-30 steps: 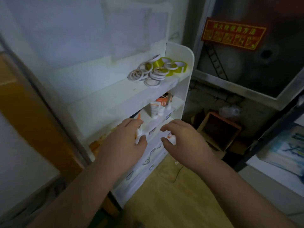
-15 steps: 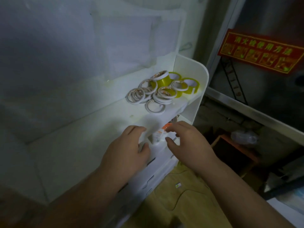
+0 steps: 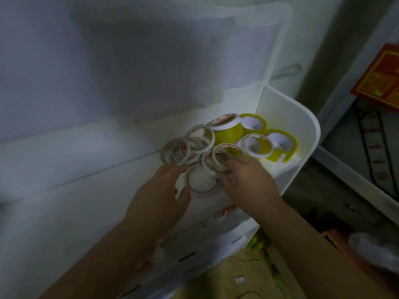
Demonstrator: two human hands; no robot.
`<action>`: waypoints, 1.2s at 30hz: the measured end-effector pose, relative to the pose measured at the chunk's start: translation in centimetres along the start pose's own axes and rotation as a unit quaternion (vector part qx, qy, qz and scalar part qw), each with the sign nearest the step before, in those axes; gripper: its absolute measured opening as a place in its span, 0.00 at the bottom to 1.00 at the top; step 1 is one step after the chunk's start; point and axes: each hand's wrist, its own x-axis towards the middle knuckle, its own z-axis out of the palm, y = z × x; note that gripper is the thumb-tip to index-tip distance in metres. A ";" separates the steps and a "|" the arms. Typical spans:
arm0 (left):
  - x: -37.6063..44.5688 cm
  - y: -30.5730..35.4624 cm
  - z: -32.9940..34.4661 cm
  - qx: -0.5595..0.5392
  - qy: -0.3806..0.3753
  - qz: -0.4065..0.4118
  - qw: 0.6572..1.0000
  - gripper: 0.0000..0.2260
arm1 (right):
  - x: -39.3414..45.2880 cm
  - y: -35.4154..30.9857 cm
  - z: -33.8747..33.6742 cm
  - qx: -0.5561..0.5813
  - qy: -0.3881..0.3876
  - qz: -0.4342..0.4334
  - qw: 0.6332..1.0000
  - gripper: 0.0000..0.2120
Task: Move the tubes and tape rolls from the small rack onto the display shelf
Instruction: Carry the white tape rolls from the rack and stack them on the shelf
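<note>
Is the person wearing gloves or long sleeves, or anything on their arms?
No gloves. The left hand and right hand are both bare, and so are the forearms as far as the picture shows. No sleeve, watch, ring or bracelet is in view. The light is dim and the picture a bit blurred, so tiny things on the fingers could be missed.
</note>
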 end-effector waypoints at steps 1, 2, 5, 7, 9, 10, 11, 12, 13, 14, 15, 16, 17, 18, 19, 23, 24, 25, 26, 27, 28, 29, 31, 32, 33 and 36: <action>0.4 0.3 0.4 0.003 0.005 -0.009 1.000 0.19 | 0.8 0.6 0.3 -0.003 -0.002 -0.010 1.000 0.13; 0.8 0.5 0.7 0.005 0.010 -0.017 1.000 0.19 | 1.5 1.2 0.6 -0.002 0.000 -0.019 1.000 0.12; 1.7 1.0 1.4 0.010 0.022 -0.036 0.999 0.19 | 2.6 2.2 1.2 0.009 0.014 -0.052 0.998 0.09; 2.2 1.2 1.8 0.017 0.028 -0.049 0.998 0.19 | 3.1 2.7 1.4 0.008 0.010 -0.072 0.997 0.10; 2.6 1.4 2.1 0.022 0.032 -0.064 0.997 0.19 | 3.6 3.3 1.7 0.006 -0.006 -0.082 0.997 0.11; 2.7 1.4 2.3 0.024 0.033 -0.071 0.997 0.19 | 3.8 3.6 2.0 0.008 -0.011 -0.087 0.996 0.11; 2.7 1.4 2.4 0.027 0.035 -0.077 0.996 0.18 | 3.9 3.8 2.2 0.012 -0.014 -0.093 0.995 0.12; 2.7 1.4 2.6 0.029 0.037 -0.080 0.996 0.18 | 3.9 4.0 2.2 0.020 -0.011 -0.099 0.995 0.13; 2.8 1.3 2.7 0.030 0.038 -0.082 0.995 0.17 | 3.9 4.1 2.3 0.032 -0.006 -0.103 0.994 0.14; 2.9 1.2 2.9 0.030 0.038 -0.083 0.995 0.16 | 3.8 4.2 2.2 0.045 0.003 -0.105 0.993 0.14; 3.0 1.1 3.0 0.031 0.037 -0.085 0.995 0.16 | 3.8 4.2 2.1 0.055 0.012 -0.107 0.993 0.13; 3.3 0.9 3.3 0.032 0.036 -0.089 0.995 0.16 | 3.7 4.3 1.9 0.061 0.021 -0.110 0.992 0.12; 3.7 0.7 3.5 0.034 0.033 -0.095 0.994 0.17 | 3.6 4.3 1.7 0.065 0.029 -0.114 0.991 0.12; 4.2 0.5 3.8 0.039 0.032 -0.103 0.993 0.17 | 3.4 4.4 1.5 0.070 0.036 -0.120 0.990 0.12; 4.7 0.4 4.1 0.044 0.031 -0.110 0.992 0.18 | 3.2 4.5 1.3 0.075 0.044 -0.124 0.988 0.11; 7.6 0.4 5.0 0.066 0.033 -0.125 0.989 0.18 | 1.7 5.1 0.2 0.091 0.057 -0.132 0.985 0.08; 8.3 0.3 5.3 0.073 0.030 -0.135 0.988 0.17 | 1.4 5.3 0.0 0.094 0.057 -0.132 0.985 0.08; 8.9 0.2 5.5 0.080 0.027 -0.144 0.986 0.16 | 1.1 5.5 -0.2 0.096 0.056 -0.133 0.985 0.07; 9.3 0.1 5.8 0.090 0.024 -0.152 0.984 0.15 | 0.9 5.7 -0.3 0.099 0.054 -0.136 0.984 0.08; 9.7 -0.1 6.1 0.100 0.018 -0.159 0.982 0.14 | 0.8 5.9 -0.5 0.101 0.051 -0.139 0.984 0.08; 9.9 -0.3 6.2 0.107 0.014 -0.164 0.980 0.13 | 0.7 6.1 -0.6 0.104 0.048 -0.140 0.983 0.08; 10.1 -0.4 6.3 0.111 0.013 -0.166 0.980 0.13 | 0.6 6.3 -0.8 0.106 0.046 -0.141 0.983 0.08; 10.3 -0.7 6.4 0.116 0.027 -0.158 0.980 0.11 | 0.5 6.5 -1.1 0.110 0.047 -0.137 0.983 0.08; 10.3 -0.7 6.3 0.115 0.038 -0.153 0.981 0.11 | 0.6 6.6 -1.1 0.110 0.049 -0.137 0.983 0.07; 10.3 -0.6 6.2 0.111 0.050 -0.149 0.981 0.11 | 0.6 6.7 -1.2 0.109 0.050 -0.136 0.983 0.07; 10.0 -0.2 5.8 0.099 0.077 -0.147 0.981 0.11 | 1.0 6.7 -1.1 0.106 0.049 -0.131 0.984 0.07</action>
